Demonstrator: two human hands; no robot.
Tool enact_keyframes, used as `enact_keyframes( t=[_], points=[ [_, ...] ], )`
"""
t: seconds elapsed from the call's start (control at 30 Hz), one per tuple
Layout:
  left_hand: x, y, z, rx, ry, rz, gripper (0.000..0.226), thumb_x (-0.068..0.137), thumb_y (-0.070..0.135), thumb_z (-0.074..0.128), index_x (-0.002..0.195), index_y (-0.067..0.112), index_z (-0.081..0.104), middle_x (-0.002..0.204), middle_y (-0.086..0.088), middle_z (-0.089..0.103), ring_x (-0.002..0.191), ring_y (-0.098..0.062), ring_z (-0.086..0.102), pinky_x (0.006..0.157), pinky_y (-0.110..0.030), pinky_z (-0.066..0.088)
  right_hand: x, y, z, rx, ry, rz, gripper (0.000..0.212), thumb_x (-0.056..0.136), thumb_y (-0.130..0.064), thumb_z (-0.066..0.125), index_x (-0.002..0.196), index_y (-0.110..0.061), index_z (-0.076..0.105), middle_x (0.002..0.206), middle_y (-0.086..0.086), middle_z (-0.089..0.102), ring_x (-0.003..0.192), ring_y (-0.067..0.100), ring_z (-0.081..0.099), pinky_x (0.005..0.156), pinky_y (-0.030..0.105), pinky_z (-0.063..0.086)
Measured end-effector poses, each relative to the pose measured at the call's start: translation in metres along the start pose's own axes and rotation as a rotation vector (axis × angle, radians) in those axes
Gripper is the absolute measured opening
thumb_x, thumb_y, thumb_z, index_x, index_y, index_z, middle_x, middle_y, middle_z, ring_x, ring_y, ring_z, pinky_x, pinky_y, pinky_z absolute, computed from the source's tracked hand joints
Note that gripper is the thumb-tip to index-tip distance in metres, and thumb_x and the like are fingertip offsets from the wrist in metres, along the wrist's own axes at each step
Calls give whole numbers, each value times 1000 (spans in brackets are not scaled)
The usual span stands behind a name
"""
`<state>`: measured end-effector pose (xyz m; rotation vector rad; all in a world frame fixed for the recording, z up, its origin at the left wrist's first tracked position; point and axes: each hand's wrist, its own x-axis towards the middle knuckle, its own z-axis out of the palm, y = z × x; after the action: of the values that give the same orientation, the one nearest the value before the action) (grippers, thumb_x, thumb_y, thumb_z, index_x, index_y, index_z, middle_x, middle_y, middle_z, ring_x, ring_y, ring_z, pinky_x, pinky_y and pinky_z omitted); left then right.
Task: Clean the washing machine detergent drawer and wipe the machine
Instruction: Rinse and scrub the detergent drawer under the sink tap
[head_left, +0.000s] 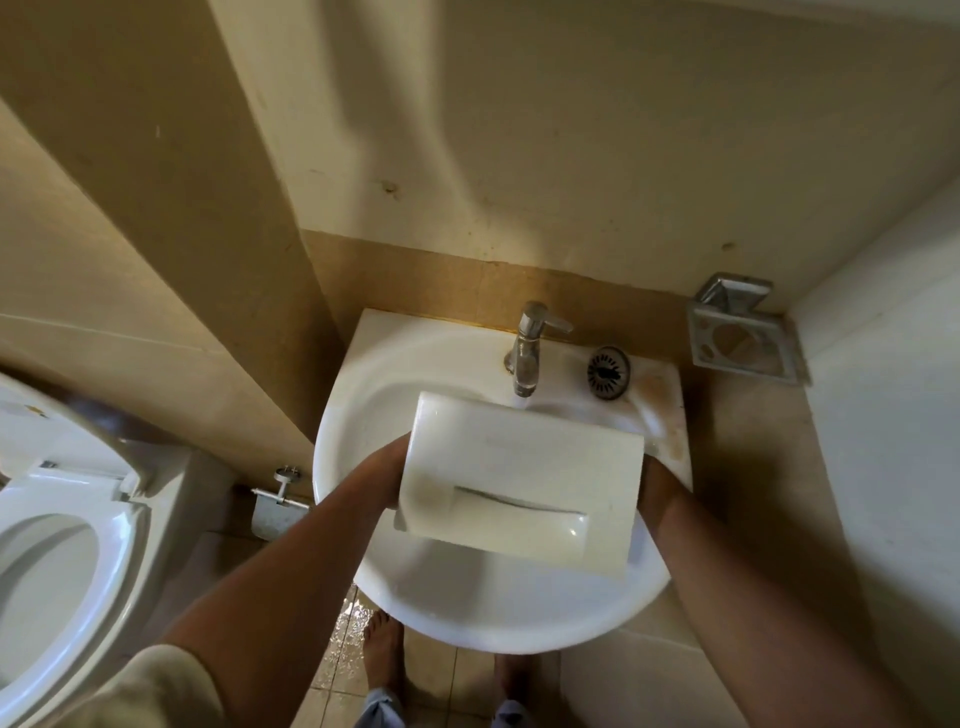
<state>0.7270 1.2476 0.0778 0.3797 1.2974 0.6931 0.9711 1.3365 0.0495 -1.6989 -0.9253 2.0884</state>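
The white detergent drawer is held over the white sink, its front panel with the recessed handle facing up toward me. Water runs from the chrome tap onto the drawer's far edge. My left hand grips the drawer's left side and my right hand grips its right side; the fingers of both are mostly hidden behind the drawer. The washing machine is out of view.
A loose metal drain strainer lies on the sink rim right of the tap. A metal soap holder is fixed on the wall at right. A toilet with its seat down stands at left. The tiled floor under the sink is wet.
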Motion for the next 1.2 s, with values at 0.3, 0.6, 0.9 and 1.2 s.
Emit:
enact_keyframes(
  t=[0.3, 0.6, 0.9, 1.2],
  points=[
    [10, 20, 4, -13, 32, -81, 9, 66, 14, 69, 66, 6, 63, 50, -8, 64, 38, -20, 62, 37, -23, 50, 10, 3, -8, 224, -22, 27, 47, 57, -34, 91, 70, -13, 51, 65, 7, 49, 58, 17, 44, 57, 25, 42],
    [17, 24, 0, -64, 16, -89, 17, 73, 7, 69, 56, 8, 69, 43, -4, 60, 31, -14, 57, 33, -18, 45, 31, 0, -21, 341, -106, 49, 53, 47, -42, 99, 33, -14, 56, 35, -2, 46, 26, 6, 43, 35, 11, 35],
    [13, 4, 3, -102, -62, -77, 18, 82, 6, 61, 78, 7, 79, 69, -10, 72, 56, -23, 70, 48, -31, 58, 5, 7, -25, 218, 89, 41, 30, 97, -21, 61, 70, -10, 56, 62, 8, 52, 52, 19, 53, 47, 21, 48],
    [-24, -42, 6, -336, 29, -220, 30, 84, 25, 65, 82, -2, 77, 82, -22, 71, 63, -34, 71, 53, -39, 60, -25, 1, -5, 89, -135, 151, 44, 85, -57, 58, 99, -21, 78, 89, 7, 74, 79, 27, 69, 74, 38, 56]
  ],
)
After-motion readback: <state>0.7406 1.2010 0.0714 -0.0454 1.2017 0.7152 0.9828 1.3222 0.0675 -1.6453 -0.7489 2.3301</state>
